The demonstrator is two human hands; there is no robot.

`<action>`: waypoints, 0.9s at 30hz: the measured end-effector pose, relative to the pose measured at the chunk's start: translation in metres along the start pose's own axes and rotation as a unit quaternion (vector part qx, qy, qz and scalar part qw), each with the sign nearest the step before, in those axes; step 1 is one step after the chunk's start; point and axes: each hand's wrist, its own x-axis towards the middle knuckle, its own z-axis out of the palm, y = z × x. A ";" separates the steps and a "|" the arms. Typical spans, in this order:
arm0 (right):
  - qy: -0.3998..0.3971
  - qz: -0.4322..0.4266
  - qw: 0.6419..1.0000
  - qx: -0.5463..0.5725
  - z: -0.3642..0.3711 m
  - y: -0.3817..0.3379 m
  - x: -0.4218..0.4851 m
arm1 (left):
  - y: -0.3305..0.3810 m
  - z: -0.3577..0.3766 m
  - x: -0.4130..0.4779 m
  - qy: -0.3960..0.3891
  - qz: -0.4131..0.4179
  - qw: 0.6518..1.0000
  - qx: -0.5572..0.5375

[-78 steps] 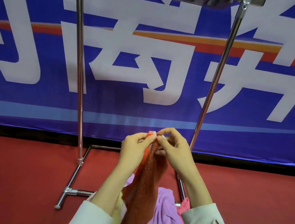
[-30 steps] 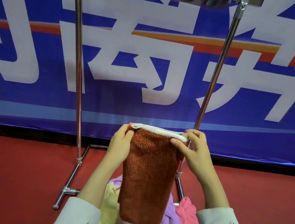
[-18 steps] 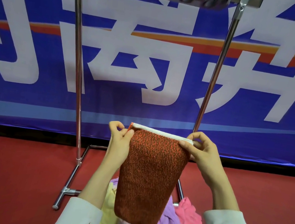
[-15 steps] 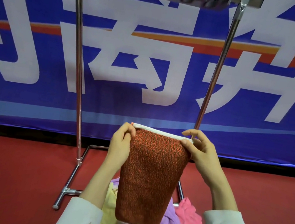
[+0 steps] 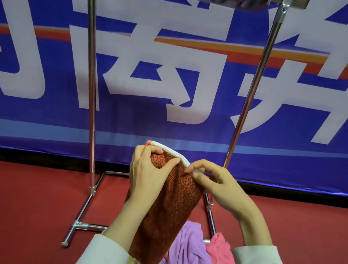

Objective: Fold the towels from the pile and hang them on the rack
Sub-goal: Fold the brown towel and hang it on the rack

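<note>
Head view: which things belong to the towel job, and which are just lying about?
Job: orange towel, held by left hand and right hand; pile of towels; rack.
Just there: banner behind; red floor.

Red floor (image 5: 17, 200) — metal rack (image 5: 79, 225) base standing on it, pile of towels (image 5: 193, 255) beside.

Your towel (image 5: 167, 214) is speckled orange and dark red with a white edge. The pile (image 5: 186, 254) is purple, pink and yellow. The banner (image 5: 168, 135) is blue and white.
</note>
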 end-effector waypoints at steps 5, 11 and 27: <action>0.012 0.009 0.999 0.034 0.009 -0.011 0.002 | 0.002 0.001 -0.002 0.017 0.005 0.999 0.052; -0.015 0.007 0.997 0.074 0.012 -0.015 0.001 | -0.001 0.002 0.000 -0.024 0.010 0.999 0.023; 0.049 -0.114 0.979 -0.162 0.019 -0.010 0.005 | -0.006 -0.006 0.007 -0.239 -0.001 0.963 -0.126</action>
